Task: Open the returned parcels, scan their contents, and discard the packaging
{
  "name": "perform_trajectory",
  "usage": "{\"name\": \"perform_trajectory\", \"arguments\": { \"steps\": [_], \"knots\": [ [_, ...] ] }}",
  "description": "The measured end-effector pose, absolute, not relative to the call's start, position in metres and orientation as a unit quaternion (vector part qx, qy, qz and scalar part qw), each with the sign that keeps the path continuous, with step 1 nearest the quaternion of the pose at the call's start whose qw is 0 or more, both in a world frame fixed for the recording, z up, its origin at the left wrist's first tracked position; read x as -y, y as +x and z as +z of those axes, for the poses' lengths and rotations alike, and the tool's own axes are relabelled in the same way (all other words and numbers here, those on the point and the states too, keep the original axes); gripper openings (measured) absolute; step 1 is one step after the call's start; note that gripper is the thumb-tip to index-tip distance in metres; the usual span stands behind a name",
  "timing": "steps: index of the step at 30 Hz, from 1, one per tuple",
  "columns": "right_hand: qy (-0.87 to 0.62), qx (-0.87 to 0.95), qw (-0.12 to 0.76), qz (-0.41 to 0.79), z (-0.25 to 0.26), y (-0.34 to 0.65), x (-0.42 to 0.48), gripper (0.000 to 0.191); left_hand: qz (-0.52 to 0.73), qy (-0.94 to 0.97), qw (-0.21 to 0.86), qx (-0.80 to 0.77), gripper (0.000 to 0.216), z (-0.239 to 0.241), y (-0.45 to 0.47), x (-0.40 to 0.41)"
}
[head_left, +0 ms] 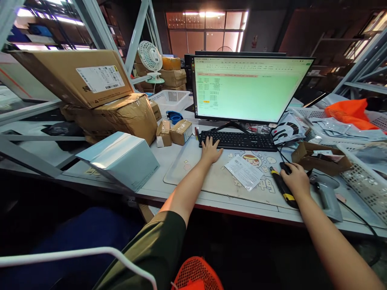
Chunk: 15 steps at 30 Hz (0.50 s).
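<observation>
My left hand (211, 150) rests on the left end of a black keyboard (242, 140), its fingers spread over the keys. Over a black computer mouse (285, 168) my right hand (294, 179) is curled, hiding most of it. A black and yellow utility knife (283, 187) lies just left of that hand. Between the hands, a small plastic packet with a printed label (244, 172) lies on the cartoon-printed desk mat (211, 182). Behind the keyboard stands a monitor (248, 90) with a spreadsheet on its screen. A grey handheld scanner (328, 197) sits to the right of my right hand.
At left are a pale blue box (130, 161), stacked cardboard cartons (121, 114) and two small boxes (181, 132). White baskets (367, 181) and an open cardboard box (320, 159) crowd the right. A small fan (150, 56) stands behind. Below the desk is an orange basket (198, 268).
</observation>
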State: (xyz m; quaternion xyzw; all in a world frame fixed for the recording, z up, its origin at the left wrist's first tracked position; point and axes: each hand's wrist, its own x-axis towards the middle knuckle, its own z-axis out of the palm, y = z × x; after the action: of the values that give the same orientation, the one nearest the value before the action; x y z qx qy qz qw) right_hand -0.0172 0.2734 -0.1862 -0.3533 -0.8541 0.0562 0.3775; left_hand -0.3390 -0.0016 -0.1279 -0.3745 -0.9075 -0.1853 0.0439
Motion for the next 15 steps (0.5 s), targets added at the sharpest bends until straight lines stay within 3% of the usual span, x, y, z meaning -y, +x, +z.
{"name": "perform_trajectory", "arguments": {
  "steps": [15],
  "knots": [
    [-0.334, 0.861, 0.38, 0.059, -0.1881, -0.0195, -0.2767, 0.053, -0.18, -0.382, 0.051, 0.905, 0.068, -0.1312, -0.3411, -0.0012]
  ]
}}
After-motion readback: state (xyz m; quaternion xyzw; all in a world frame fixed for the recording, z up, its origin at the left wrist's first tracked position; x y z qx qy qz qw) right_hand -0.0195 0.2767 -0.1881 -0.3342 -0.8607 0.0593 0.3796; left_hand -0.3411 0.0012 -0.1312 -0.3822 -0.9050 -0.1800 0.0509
